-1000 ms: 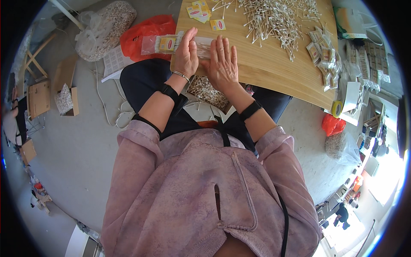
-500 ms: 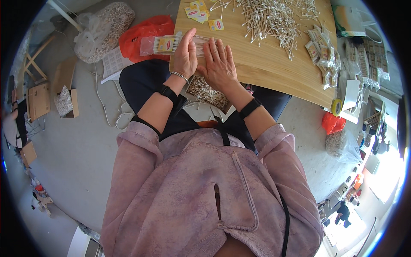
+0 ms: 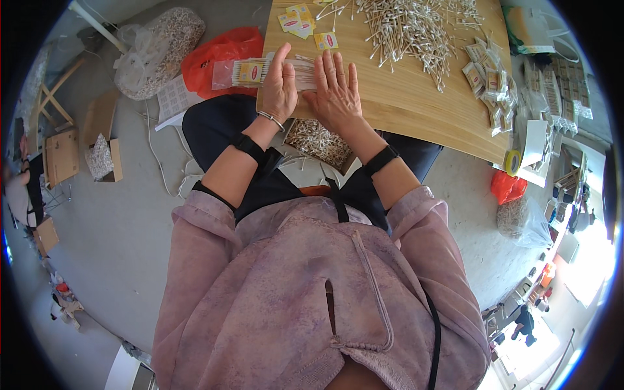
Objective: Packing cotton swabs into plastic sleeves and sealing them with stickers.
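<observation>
A clear plastic bag of cotton swabs with a yellow card [image 3: 248, 71] lies at the table's left edge, beside my left hand [image 3: 281, 88]. That hand stands on its edge with the fingers stretched out and covers part of the bag. My right hand [image 3: 336, 91] rests palm down, fingers straight and slightly spread, on clear plastic film [image 3: 303, 73] that shows between the hands. Whether the film belongs to the same bag is hidden. Just beyond my fingertips lies a small yellow card [image 3: 326, 41], with more yellow cards [image 3: 297, 21] farther left.
Loose cotton swabs [image 3: 413, 32] are heaped on the wooden table [image 3: 403, 107]. Filled packets [image 3: 491, 81] are piled at its right. Below the table edge, a box of swabs [image 3: 318, 142] sits between my legs. A red bag [image 3: 221, 55] and a stuffed clear bag [image 3: 159, 52] lie left.
My hands have moved a little apart: the left one slightly leftward, the right one slightly forward and to the right. The bag with the yellow card has barely shifted.
</observation>
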Action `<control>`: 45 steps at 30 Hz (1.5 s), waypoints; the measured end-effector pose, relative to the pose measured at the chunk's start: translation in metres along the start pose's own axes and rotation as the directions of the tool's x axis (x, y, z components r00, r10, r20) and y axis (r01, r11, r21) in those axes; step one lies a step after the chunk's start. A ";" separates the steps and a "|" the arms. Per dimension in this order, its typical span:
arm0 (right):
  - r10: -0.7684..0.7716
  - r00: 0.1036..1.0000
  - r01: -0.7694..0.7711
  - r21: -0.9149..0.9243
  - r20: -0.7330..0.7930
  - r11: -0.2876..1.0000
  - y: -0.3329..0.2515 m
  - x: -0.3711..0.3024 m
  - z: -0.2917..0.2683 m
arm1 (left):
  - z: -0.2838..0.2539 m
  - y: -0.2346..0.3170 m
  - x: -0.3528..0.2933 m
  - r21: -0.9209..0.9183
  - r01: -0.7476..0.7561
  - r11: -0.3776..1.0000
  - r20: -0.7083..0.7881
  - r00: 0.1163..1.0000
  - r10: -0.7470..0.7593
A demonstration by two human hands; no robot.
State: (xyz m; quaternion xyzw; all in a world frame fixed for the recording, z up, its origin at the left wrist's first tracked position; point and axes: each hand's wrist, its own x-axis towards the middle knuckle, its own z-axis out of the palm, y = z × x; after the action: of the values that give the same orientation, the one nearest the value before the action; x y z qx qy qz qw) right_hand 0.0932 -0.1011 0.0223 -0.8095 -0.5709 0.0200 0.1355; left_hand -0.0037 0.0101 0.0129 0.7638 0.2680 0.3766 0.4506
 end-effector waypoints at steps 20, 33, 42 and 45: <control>-0.011 1.000 0.011 -0.056 -0.007 0.998 -0.004 0.003 0.012 | 0.009 0.007 -0.006 -0.041 -0.005 0.999 0.043 0.999 0.006; -0.024 0.999 0.024 -0.014 -0.035 1.000 -0.010 0.003 0.011 | 0.018 0.000 0.002 -0.112 0.007 0.994 0.035 0.999 -0.004; -0.033 0.999 0.033 -0.068 0.002 0.997 -0.013 0.001 0.007 | 0.015 0.010 0.003 -0.092 0.067 0.994 0.087 0.995 -0.059; -0.047 0.999 0.047 -0.014 0.004 0.999 -0.019 -0.006 0.006 | 0.012 0.005 0.003 -0.215 0.047 0.976 0.120 0.993 -0.021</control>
State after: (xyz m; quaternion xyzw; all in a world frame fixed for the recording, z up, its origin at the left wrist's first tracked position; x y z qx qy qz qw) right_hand 0.0728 -0.0993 0.0206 -0.7966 -0.5903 0.0141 0.1291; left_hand 0.0081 0.0041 0.0145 0.7260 0.2115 0.3503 0.5528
